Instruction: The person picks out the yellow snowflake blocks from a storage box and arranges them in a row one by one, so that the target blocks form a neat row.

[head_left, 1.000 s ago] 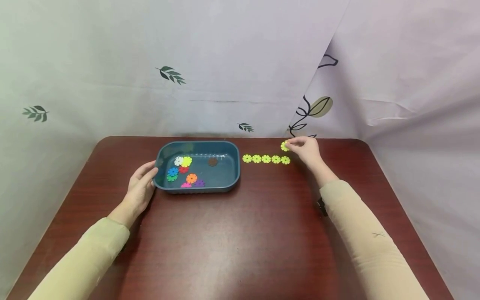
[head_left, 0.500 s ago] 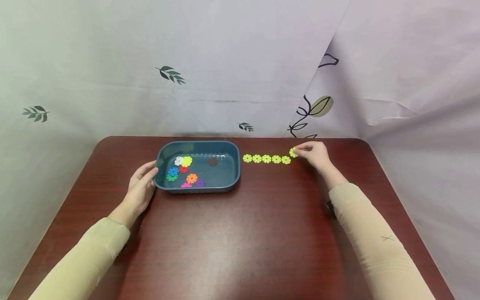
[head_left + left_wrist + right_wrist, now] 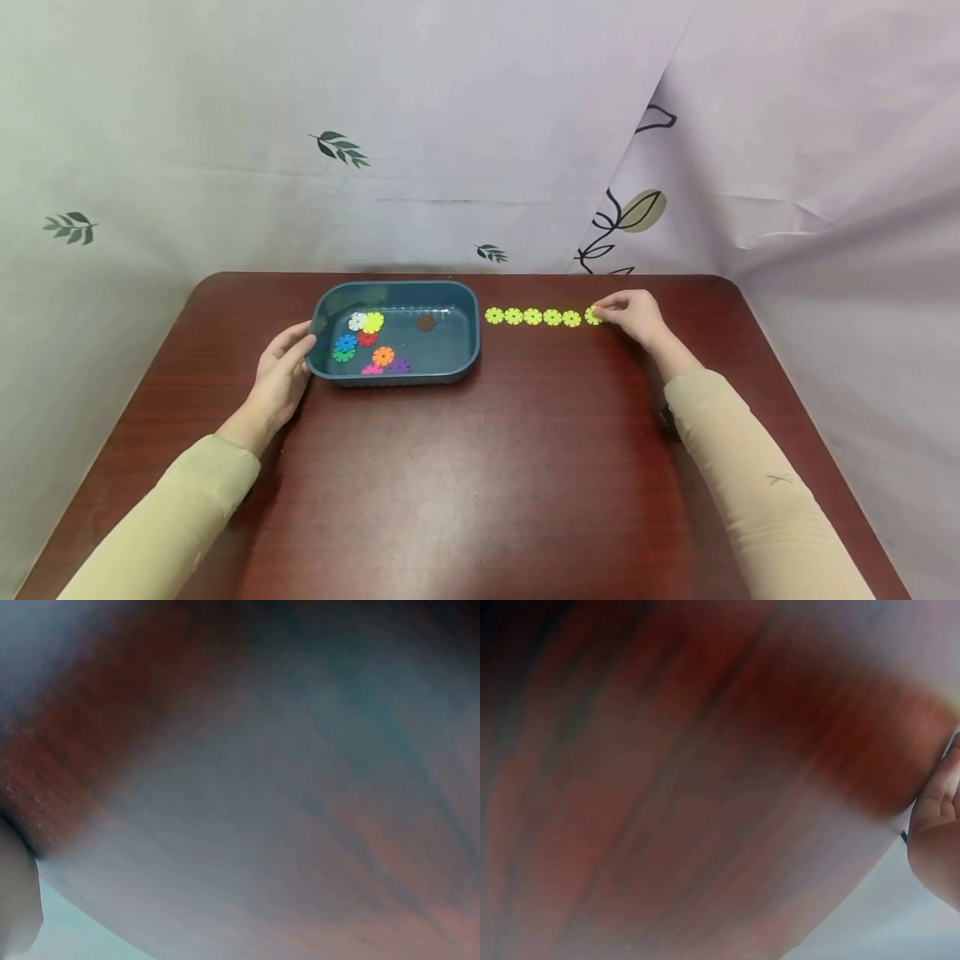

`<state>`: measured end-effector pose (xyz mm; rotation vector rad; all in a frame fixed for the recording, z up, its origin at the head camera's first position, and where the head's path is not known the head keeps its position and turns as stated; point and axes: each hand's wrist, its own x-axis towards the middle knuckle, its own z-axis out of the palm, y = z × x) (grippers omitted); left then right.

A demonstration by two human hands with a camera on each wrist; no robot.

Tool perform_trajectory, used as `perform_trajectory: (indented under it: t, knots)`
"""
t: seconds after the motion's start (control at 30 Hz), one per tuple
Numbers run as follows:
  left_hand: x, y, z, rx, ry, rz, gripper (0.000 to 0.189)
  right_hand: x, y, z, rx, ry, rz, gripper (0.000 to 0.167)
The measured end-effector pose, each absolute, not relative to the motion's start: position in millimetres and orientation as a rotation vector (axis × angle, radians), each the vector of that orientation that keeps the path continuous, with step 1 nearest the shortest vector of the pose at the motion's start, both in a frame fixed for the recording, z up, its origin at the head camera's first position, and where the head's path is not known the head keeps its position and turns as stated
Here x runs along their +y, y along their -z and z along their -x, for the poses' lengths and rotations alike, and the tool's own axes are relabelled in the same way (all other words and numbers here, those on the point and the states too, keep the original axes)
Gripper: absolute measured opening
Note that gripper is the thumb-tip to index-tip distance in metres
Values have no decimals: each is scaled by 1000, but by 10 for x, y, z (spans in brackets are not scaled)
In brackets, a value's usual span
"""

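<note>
A dark blue plastic basin [image 3: 405,379] stands on the table, with several coloured notched discs in it. My left hand [image 3: 279,379] grips its left end, thumb at the rim; the fingers are partly hidden behind it. To the right of the basin, several yellow-green snowflake discs [image 3: 532,317] lie in a straight row. Past the row's right end, my right hand [image 3: 633,317] pinches another yellow-green snowflake disc [image 3: 592,315] between thumb and fingers, a small gap from the last one. Only part of the right hand [image 3: 936,817] shows in the blurred right wrist view.
The reddish-brown wooden table [image 3: 450,483] reaches back to a pale curtain [image 3: 450,125] printed with leaves. Inside the basin are a brown disc [image 3: 425,322], an orange disc [image 3: 383,357], a blue disc [image 3: 346,342] and several others.
My right hand has moved right and toward me, bringing its disc from behind the row into line with the row's right end. My left hand and the basin have stayed put.
</note>
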<state>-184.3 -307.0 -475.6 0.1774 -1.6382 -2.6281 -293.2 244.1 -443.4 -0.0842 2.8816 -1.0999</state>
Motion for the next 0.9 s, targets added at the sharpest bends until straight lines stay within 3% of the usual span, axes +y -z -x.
perform_trajectory:
  t: [0.9]
  knots:
    - [-3089, 4773, 1859, -1668, 2623, -184, 21, 2407, 4402, 2931, 2814, 1133, 80, 26]
